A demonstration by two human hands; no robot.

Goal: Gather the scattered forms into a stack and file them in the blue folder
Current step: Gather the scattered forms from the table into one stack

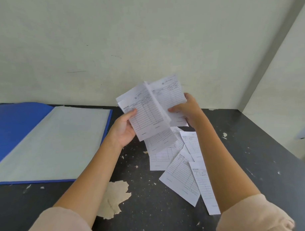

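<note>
surface: dark table, top chipped and flecked | 9 o'clock: open blue folder, flat | 3 o'clock: loose forms, overlapping | 6 o'clock: pale peeled patch

Pale scuffed back wall, side wall at right, dark tabletop, surface apparently flaking

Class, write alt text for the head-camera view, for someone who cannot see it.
A left hand and a right hand hold printed forms above a dark table. More loose forms lie scattered beneath, and an open blue folder lies to the left.
</note>
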